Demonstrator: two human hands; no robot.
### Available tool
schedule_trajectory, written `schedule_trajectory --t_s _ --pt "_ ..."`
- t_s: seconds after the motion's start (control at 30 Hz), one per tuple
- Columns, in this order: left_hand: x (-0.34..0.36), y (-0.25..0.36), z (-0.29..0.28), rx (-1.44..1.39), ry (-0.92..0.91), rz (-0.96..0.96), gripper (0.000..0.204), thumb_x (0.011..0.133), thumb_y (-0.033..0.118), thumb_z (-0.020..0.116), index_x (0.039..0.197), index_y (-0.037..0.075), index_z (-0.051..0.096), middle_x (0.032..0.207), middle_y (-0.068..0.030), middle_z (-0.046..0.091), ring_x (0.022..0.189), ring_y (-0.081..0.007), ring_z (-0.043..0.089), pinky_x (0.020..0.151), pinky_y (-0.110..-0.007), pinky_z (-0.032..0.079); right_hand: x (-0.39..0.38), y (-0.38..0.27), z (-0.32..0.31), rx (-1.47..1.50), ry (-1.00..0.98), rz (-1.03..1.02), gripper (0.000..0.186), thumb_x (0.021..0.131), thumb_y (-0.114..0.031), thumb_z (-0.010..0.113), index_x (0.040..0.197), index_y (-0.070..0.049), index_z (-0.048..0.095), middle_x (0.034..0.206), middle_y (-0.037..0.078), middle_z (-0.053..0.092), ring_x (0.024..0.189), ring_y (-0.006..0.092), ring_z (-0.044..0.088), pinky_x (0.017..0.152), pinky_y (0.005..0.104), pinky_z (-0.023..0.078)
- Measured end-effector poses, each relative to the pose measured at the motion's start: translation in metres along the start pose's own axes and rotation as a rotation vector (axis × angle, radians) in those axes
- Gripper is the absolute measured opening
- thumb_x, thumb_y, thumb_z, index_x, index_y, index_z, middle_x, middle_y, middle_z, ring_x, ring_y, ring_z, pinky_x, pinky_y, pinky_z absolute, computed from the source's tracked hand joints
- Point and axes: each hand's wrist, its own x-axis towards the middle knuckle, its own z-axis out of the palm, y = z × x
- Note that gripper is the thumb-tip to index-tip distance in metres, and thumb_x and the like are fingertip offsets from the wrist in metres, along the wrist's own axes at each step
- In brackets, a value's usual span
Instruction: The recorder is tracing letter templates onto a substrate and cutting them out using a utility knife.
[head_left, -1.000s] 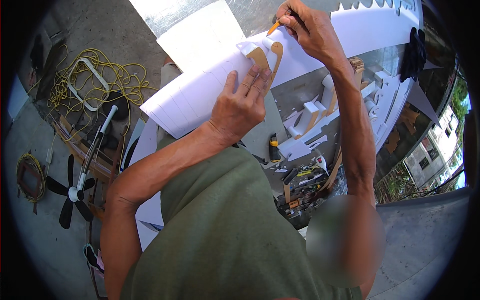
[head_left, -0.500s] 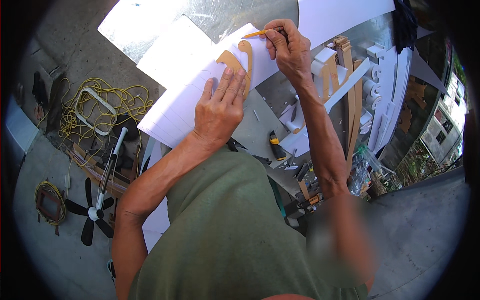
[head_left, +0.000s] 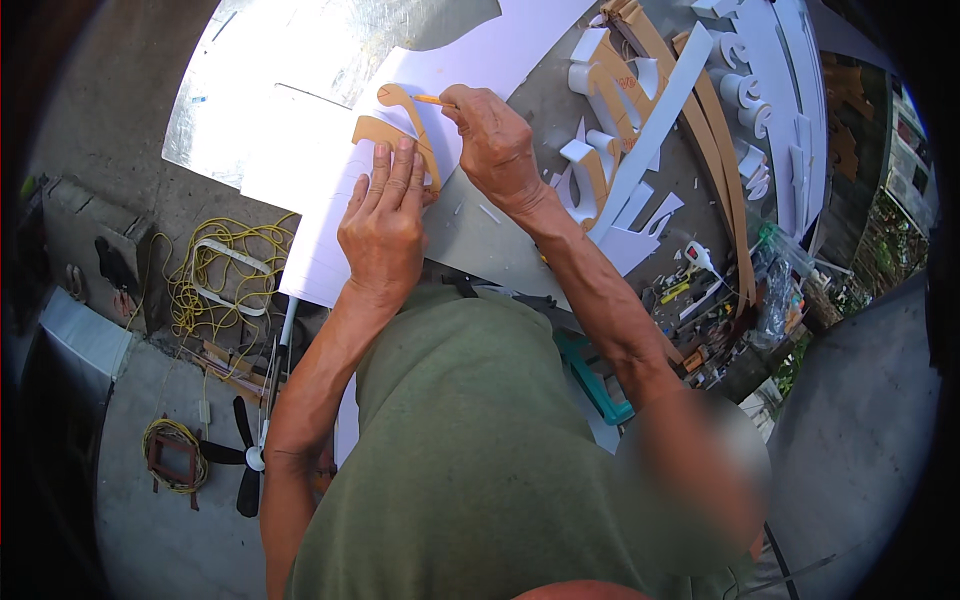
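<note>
A brown curved template [head_left: 378, 130] with a hooked, rounded end lies on a white sheet [head_left: 335, 215] marked with faint lines. My left hand [head_left: 382, 230] rests flat on the template's lower part, fingers stretched out, and covers some of it. In my right hand [head_left: 495, 150] is an orange pencil [head_left: 432, 100], pinched between the fingers. Its point is at the right side of the template's rounded end; whether it touches the sheet I cannot tell.
Brown-and-white cut letter-like shapes [head_left: 608, 100] and a long white strip [head_left: 655, 135] lie on the metal table to the right. Beyond are long brown strips [head_left: 715, 150] and white curled pieces [head_left: 735, 90]. Yellow cord [head_left: 215, 285] and a black-bladed fan [head_left: 245, 458] are at lower left.
The pencil has come from above the template's rounded end to its right side. My left hand still presses on the template. The whole view has shifted, with more of the right-hand table showing.
</note>
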Motion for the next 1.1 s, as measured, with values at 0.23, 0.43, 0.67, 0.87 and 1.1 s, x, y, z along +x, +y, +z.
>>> schedule_trajectory --t_s 0.23,0.43,0.67,0.87,1.1 --pt "-0.001 -0.003 0.0 -0.005 -0.018 0.042 0.043 0.08 0.013 0.08 0.121 0.004 0.072 0.139 -0.0102 0.063 0.128 -0.0333 0.061 0.097 -0.047 0.055 -0.039 -0.015 -0.007 0.039 0.004 0.083 0.024 0.087 0.007 0.068 0.108 -0.001 0.059 0.092 0.011 0.066 0.078 0.031 0.065 0.068 0.0392 0.054" --pt "0.001 -0.002 -0.001 -0.007 -0.009 0.039 0.042 0.08 0.013 0.08 0.12 0.004 0.073 0.135 -0.0105 0.066 0.126 -0.0337 0.062 0.098 -0.044 0.055 -0.066 -0.023 -0.009 0.068 0.028 0.106 0.026 0.087 0.007 0.067 0.11 0.0 0.057 0.089 0.014 0.063 0.078 0.0318 0.063 0.067 0.041 0.052" --pt "0.004 0.003 -0.005 0.051 0.007 0.048 0.041 0.077 0.007 0.082 0.117 0.007 0.075 0.132 -0.0096 0.067 0.124 -0.0309 0.063 0.093 -0.035 0.058 -0.081 -0.03 -0.01 0.109 0.037 0.134 0.03 0.086 0.007 0.066 0.113 0.001 0.056 0.088 0.016 0.061 0.08 0.033 0.061 0.069 0.0428 0.052" --pt "0.005 0.004 -0.003 0.063 -0.003 0.049 0.041 0.078 0.006 0.081 0.119 0.008 0.074 0.133 -0.0097 0.066 0.126 -0.0306 0.061 0.093 -0.035 0.058 -0.092 -0.03 -0.012 0.111 0.044 0.133 0.033 0.085 0.006 0.067 0.116 0.001 0.056 0.087 0.016 0.06 0.079 0.0331 0.061 0.069 0.0429 0.052" --pt "0.003 0.004 -0.003 0.061 0.02 0.059 0.039 0.075 0.012 0.082 0.114 0.005 0.075 0.131 -0.0099 0.068 0.122 -0.0318 0.065 0.094 -0.037 0.057 -0.112 -0.037 -0.015 0.112 0.036 0.156 0.031 0.086 0.008 0.068 0.114 0.002 0.056 0.089 0.016 0.062 0.077 0.0339 0.062 0.068 0.0429 0.051"
